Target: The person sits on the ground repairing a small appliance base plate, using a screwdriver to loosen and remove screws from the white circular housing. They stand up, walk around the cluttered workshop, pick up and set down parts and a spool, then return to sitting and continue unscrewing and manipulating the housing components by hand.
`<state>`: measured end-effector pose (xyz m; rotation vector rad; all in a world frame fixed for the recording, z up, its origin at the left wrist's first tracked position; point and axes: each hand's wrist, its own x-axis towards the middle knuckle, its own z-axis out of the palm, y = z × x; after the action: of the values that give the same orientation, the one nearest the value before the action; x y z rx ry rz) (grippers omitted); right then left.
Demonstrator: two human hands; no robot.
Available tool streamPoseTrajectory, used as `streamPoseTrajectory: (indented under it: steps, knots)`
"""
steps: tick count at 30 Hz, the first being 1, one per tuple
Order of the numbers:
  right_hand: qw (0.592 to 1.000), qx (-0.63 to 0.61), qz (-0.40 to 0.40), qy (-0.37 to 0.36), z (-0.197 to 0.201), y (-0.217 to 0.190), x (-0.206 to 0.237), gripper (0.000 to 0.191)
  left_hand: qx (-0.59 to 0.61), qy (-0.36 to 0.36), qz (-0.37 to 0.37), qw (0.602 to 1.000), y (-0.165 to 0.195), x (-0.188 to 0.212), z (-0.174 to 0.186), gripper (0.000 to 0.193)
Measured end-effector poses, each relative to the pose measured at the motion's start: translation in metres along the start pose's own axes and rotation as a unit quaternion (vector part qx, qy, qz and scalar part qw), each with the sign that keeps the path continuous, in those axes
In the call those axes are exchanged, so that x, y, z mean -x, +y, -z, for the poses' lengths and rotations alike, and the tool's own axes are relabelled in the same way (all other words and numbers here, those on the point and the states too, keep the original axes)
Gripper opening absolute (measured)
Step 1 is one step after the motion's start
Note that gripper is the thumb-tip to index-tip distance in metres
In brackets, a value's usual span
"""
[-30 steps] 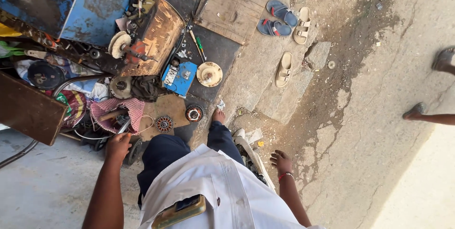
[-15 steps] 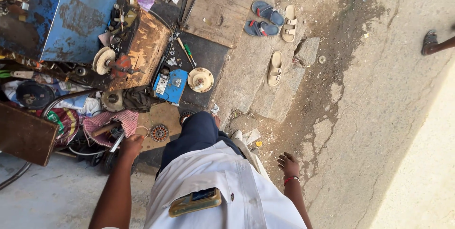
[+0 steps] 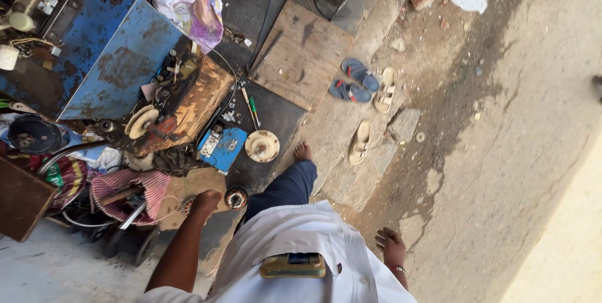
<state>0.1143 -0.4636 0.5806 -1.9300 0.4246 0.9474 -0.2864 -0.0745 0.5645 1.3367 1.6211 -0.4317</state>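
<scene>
Rusty, toothed metal marks the small round gear (image 3: 186,206) that lies on the worn brown board (image 3: 194,185) on the ground, and the left hand (image 3: 205,204) is right over it, knuckles up, covering its near side. The fingers are curled down and hidden from above, so I cannot tell whether they grip the gear or only rest on it. Just right of that hand, at the board's corner, sits a dark ring-shaped bearing (image 3: 236,197) with a pale centre. Left of the board lies a striped pink cloth (image 3: 128,187), crumpled and soft. Farther out, on the dark mat (image 3: 279,115), stand a flat cream-coloured disc (image 3: 261,146) and a blue box (image 3: 222,147) of chipped plastic. Beyond them a scarred orange-brown wooden block (image 3: 194,99) leans against a blue metal cabinet (image 3: 125,58) with flaking paint. The right hand (image 3: 392,246) hangs empty by the hip over rough concrete, fingers loosely spread.
</scene>
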Motion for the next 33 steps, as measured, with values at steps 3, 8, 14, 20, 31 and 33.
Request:
streamPoseTrajectory:
  steps: [3, 8, 14, 20, 31, 33]
  knots:
    - [0.994, 0.096, 0.011, -0.055, -0.015, -0.071, -0.044, 0.031, 0.029, 0.028, -0.011, 0.999, 0.039, -0.019, -0.008, 0.042]
    - [0.99, 0.11, 0.078, -0.036, -0.023, -0.185, -0.097, 0.032, 0.126, 0.061, -0.021, 0.99, 0.09, -0.026, -0.018, 0.043]
    - [0.97, 0.231, 0.033, -0.073, -0.049, -0.275, -0.138, 0.034, 0.252, 0.134, 0.018, 0.958, 0.114, 0.008, -0.017, 0.045]
    - [0.91, 0.378, 0.044, -0.168, -0.122, -0.357, -0.202, 0.033, 0.397, 0.161, 0.225, 0.875, 0.107, 0.068, -0.071, 0.045]
    - [0.803, 0.466, 0.178, -0.326, -0.274, -0.506, -0.244, 0.032, 0.419, 0.225, 0.391, 0.788, 0.212, 0.137, -0.21, 0.036]
    - [0.792, 0.485, 0.18, -0.322, -0.28, -0.504, -0.238, 0.033, 0.364, 0.297, 0.404, 0.785, 0.238, 0.141, -0.226, 0.035]
